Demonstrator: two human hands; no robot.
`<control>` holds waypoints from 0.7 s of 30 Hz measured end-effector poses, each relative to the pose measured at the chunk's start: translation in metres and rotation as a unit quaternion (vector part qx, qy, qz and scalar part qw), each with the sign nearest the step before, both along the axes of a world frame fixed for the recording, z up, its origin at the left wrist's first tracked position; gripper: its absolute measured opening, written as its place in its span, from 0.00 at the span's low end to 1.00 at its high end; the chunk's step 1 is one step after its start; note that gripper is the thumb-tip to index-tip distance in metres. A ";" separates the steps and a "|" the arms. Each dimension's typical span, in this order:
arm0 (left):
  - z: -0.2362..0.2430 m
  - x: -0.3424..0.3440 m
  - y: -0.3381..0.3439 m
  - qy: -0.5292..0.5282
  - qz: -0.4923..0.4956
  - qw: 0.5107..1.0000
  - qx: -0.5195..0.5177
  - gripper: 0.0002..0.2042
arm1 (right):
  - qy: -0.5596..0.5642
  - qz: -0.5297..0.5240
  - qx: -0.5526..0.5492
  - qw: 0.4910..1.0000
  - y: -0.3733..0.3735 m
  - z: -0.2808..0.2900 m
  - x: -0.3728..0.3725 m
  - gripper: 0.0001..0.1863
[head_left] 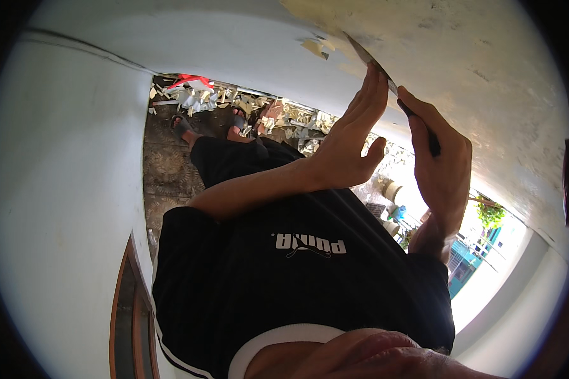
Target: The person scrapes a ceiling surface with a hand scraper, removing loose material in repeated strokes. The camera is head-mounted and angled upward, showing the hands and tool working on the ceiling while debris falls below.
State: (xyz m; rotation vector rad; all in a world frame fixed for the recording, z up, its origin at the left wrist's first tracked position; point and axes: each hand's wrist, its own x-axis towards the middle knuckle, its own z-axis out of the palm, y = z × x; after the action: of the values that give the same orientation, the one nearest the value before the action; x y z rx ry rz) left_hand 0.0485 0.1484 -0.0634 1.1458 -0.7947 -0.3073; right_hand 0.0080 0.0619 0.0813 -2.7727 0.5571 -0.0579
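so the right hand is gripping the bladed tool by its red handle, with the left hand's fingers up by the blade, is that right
Not quite: the handle is black, not red, as the head view shows. The right hand does grip the bladed tool by it, with the left hand's fingers up by the blade.

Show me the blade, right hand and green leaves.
Blade [361, 52]: head view, flat side near its tip.
Right hand [447, 161]: head view, middle, above the wrist.
Green leaves [490, 215]: head view, middle of the foliage.
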 end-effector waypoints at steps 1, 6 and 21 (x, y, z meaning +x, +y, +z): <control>-0.004 -0.001 -0.001 0.018 0.007 1.000 0.009 0.44 | -0.014 0.017 0.018 1.000 -0.004 -0.013 0.003 0.18; -0.074 0.018 0.005 0.138 0.068 0.977 0.149 0.47 | 0.116 0.103 -0.016 0.988 -0.001 -0.104 0.050 0.18; -0.001 0.012 0.015 0.012 -0.003 0.999 0.041 0.42 | 0.027 -0.043 0.030 0.998 0.014 -0.001 0.019 0.18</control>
State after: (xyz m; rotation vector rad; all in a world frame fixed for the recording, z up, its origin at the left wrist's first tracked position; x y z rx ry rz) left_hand 0.0610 0.1630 -0.0644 1.2146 -0.7716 -0.3612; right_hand 0.0273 0.0764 0.0800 -2.6974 0.6797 0.0146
